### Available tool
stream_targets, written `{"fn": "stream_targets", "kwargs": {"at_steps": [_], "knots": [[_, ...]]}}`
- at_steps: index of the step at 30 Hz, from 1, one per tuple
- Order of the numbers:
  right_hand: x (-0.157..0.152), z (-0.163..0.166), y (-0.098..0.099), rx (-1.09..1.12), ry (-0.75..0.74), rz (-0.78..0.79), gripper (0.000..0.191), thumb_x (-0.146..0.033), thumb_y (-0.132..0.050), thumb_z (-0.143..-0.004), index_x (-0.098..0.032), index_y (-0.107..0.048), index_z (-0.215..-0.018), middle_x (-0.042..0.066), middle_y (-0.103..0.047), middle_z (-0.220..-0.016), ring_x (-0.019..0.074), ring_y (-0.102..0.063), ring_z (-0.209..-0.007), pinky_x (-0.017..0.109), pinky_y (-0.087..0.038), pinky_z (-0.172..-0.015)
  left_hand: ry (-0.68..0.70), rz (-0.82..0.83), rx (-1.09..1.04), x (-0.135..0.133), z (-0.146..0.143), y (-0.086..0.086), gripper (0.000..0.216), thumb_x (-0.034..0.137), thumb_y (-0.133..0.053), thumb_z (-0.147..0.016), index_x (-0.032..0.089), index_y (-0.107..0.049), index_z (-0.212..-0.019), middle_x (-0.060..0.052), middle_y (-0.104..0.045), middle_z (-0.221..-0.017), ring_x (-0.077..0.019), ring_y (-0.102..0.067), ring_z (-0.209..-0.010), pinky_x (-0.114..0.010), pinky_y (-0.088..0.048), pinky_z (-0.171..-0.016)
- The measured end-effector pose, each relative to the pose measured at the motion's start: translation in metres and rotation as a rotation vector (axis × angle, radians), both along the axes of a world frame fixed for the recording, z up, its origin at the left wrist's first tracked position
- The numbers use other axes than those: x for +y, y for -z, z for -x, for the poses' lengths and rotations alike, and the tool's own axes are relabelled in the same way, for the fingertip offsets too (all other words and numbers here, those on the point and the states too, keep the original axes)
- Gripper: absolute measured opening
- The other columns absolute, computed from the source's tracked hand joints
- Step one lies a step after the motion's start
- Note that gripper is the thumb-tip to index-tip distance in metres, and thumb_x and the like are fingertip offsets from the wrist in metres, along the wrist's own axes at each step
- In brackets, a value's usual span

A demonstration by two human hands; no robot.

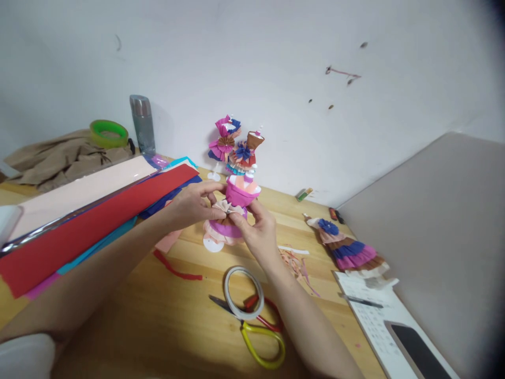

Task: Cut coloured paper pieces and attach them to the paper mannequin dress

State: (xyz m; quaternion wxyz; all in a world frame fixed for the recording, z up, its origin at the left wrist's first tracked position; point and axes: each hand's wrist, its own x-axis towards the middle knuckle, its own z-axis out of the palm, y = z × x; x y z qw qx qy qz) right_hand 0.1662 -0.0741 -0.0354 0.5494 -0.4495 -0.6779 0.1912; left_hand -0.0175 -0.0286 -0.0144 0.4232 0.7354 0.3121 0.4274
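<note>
A small dress form [241, 192] in a magenta bodice and tiered paper skirt stands on a white round base [213, 242]. At its waist is a pale ruffled paper bow [223, 205]. My left hand [195, 202] pinches the bow's left side between thumb and fingers. From the right, my right hand [256, 223] presses its thumb on the bow's other side, with fingers behind the skirt. Both thumb tips nearly meet at the bow's middle. Where the fingers go behind the form is hidden.
Scissors [262, 342] lie under a white tape roll [243, 292] in front. Coloured paper sheets [98, 221] cover the left. Two dressed forms [232, 145] and a thermos [142, 123] stand by the wall. Rightward lie a paper dress [351, 247], paper scraps [295, 263] and a phone [418, 350].
</note>
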Motion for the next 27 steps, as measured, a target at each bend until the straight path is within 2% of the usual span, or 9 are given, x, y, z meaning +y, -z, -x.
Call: {"fn": "stream_targets", "kwargs": {"at_steps": [3, 5, 9, 11, 16, 19, 22, 24, 27], "knots": [[0.0, -0.001, 0.001, 0.0, 0.005, 0.013, 0.024, -0.034, -0.068, -0.079, -0.02, -0.071, -0.098, 0.005, -0.075, -0.094, 0.0243, -0.067, -0.087, 0.036, -0.05, -0.081, -0.068, -0.058, 0.007, 0.0, 0.007, -0.01, 0.052, 0.024, -0.079, -0.061, 0.017, -0.072, -0.111, -0.009, -0.066, -0.111, -0.0119, -0.059, -0.072, -0.023, -0.05, -0.061], [-0.001, 0.0, 0.001, 0.004, -0.008, 0.023, 0.025, -0.033, -0.069, -0.078, -0.019, -0.07, -0.099, 0.006, -0.075, -0.097, 0.0249, -0.068, -0.089, 0.038, -0.05, -0.083, -0.136, -0.073, 0.008, -0.003, 0.014, -0.018, 0.053, 0.028, -0.078, -0.063, 0.015, -0.071, -0.114, -0.011, -0.066, -0.114, -0.011, -0.058, -0.069, -0.024, -0.049, -0.059], [-0.003, -0.002, -0.001, 0.022, -0.077, 0.031, 0.025, -0.034, -0.065, -0.082, -0.02, -0.069, -0.103, 0.006, -0.075, -0.101, 0.0248, -0.068, -0.093, 0.038, -0.051, -0.085, -0.313, -0.014, 0.055, -0.011, 0.028, -0.032, 0.049, 0.029, -0.071, -0.071, 0.008, -0.07, -0.116, -0.008, -0.069, -0.093, -0.0082, -0.049, -0.055, -0.024, -0.044, -0.053], [-0.004, -0.004, -0.003, 0.033, -0.109, 0.03, 0.025, -0.039, -0.062, -0.086, -0.021, -0.069, -0.102, 0.006, -0.075, -0.1, 0.0245, -0.068, -0.091, 0.037, -0.052, -0.083, -0.338, 0.019, 0.103, -0.015, 0.034, -0.033, 0.045, 0.028, -0.068, -0.073, 0.008, -0.071, -0.113, -0.006, -0.069, -0.085, -0.0078, -0.047, -0.052, -0.024, -0.041, -0.05], [-0.003, -0.009, -0.005, 0.077, -0.16, 0.028, 0.035, -0.053, -0.058, -0.086, -0.021, -0.069, -0.096, 0.006, -0.074, -0.095, 0.0258, -0.068, -0.089, 0.039, -0.054, -0.082, -0.268, 0.01, 0.226, -0.024, 0.039, -0.025, 0.032, 0.03, -0.073, -0.069, 0.013, -0.077, -0.095, -0.005, -0.071, -0.078, -0.0111, -0.052, -0.059, -0.024, -0.044, -0.055], [-0.001, -0.005, -0.004, 0.079, -0.149, 0.045, 0.032, -0.047, -0.065, -0.082, -0.02, -0.068, -0.098, 0.007, -0.073, -0.096, 0.0254, -0.068, -0.09, 0.04, -0.053, -0.085, -0.234, 0.039, 0.202, -0.025, 0.03, -0.019, 0.038, 0.031, -0.075, -0.066, 0.015, -0.076, -0.1, -0.005, -0.074, -0.087, -0.012, -0.056, -0.064, -0.025, -0.047, -0.06], [0.002, 0.001, -0.002, 0.049, -0.078, 0.042, 0.03, -0.042, -0.067, -0.077, -0.018, -0.069, -0.096, 0.007, -0.073, -0.09, 0.0248, -0.068, -0.084, 0.04, -0.053, -0.081, -0.156, 0.101, 0.125, -0.019, 0.015, -0.012, 0.047, 0.031, -0.077, -0.063, 0.014, -0.074, -0.106, -0.002, -0.071, -0.079, -0.0127, -0.057, -0.063, -0.025, -0.048, -0.06], [0.003, 0.005, -0.001, 0.032, -0.041, 0.041, 0.029, -0.039, -0.068, -0.075, -0.018, -0.069, -0.096, 0.007, -0.074, -0.087, 0.0245, -0.067, -0.079, 0.039, -0.053, -0.078, -0.083, 0.125, 0.068, -0.012, 0.006, -0.007, 0.046, 0.029, -0.078, -0.061, 0.014, -0.074, -0.104, -0.001, -0.069, -0.073, -0.013, -0.058, -0.062, -0.025, -0.048, -0.06], [0.005, 0.008, 0.0, 0.032, -0.027, 0.034, 0.029, -0.036, -0.067, -0.074, -0.019, -0.069, -0.097, 0.006, -0.074, -0.087, 0.0236, -0.067, -0.078, 0.037, -0.053, -0.075, 0.016, 0.143, 0.004, -0.002, -0.001, -0.001, 0.036, 0.028, -0.078, -0.062, 0.015, -0.075, -0.096, -0.001, -0.069, -0.073, -0.0146, -0.062, -0.066, -0.026, -0.05, -0.062]]}}
